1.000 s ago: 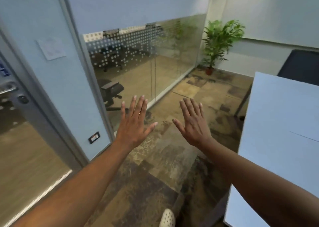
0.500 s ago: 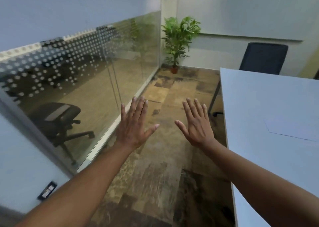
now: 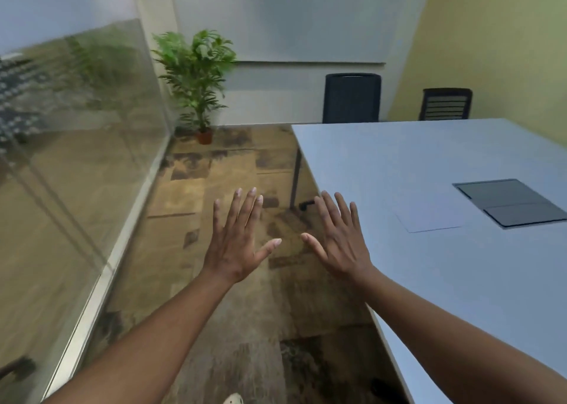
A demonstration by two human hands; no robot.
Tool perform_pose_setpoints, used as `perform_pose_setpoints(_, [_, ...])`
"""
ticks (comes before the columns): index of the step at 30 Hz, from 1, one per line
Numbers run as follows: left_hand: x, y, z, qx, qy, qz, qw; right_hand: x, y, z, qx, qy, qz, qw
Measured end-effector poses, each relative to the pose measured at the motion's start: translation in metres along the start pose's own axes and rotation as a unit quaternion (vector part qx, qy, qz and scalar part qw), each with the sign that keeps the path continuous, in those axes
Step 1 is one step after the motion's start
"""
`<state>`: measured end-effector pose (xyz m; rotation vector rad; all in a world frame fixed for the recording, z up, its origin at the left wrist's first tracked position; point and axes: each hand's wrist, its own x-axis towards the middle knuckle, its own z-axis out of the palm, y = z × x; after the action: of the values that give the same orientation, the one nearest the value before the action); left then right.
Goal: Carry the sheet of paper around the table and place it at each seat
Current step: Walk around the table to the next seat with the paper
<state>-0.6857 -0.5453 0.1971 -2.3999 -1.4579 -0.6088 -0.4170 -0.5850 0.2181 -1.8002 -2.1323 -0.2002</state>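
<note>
Head view: a person's left hand (image 3: 237,244) and right hand (image 3: 339,241) hang side by side above the patterned floor (image 3: 214,189), palms down, fingers spread and grasping nothing. Just right of the right hand runs the near edge of a pale table (image 3: 460,281); farther right on its top lies the sheet of paper (image 3: 428,216), flat and apart from both hands. Beyond the sheet, a dark hatch (image 3: 509,202) is set into the tabletop, its two lids down, so whatever it holds cannot be seen. Past the fingertips, a dark chair (image 3: 351,98) stands at the table's far end, a second chair (image 3: 445,104) to its right, and a plant in a small reddish pot (image 3: 196,75) stands far ahead of the left hand. Picking up the sheet looks like the step in hand: sliding it toward the edge should free a corner for pinching without creasing.
</note>
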Motion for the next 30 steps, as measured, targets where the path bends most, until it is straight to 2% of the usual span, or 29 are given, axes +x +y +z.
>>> perform_pose_setpoints(8, [0.134,-0.022,0.064,-0.053,-0.023,0.122,0.991,0.061,0.043,0.023,-0.042,0.014,0.134,0.99])
perform_pose_setpoints(13, [0.199,0.007,0.099,-0.1,-0.006,0.198,0.975,0.07,0.087,0.026,-0.063,0.036,0.208,0.975])
perform_pose_setpoints(24, [0.34,0.091,0.209,-0.126,-0.046,0.323,0.937,0.088,0.219,0.059,-0.071,0.031,0.353,0.932])
perform_pose_setpoints(28, [0.39,0.131,0.243,-0.13,-0.081,0.365,0.918,0.095,0.265,0.07,-0.061,0.015,0.383,0.922])
perform_pose_setpoints(30, [0.41,0.153,0.259,-0.139,-0.076,0.393,0.906,0.096,0.286,0.073,-0.06,0.024,0.393,0.917])
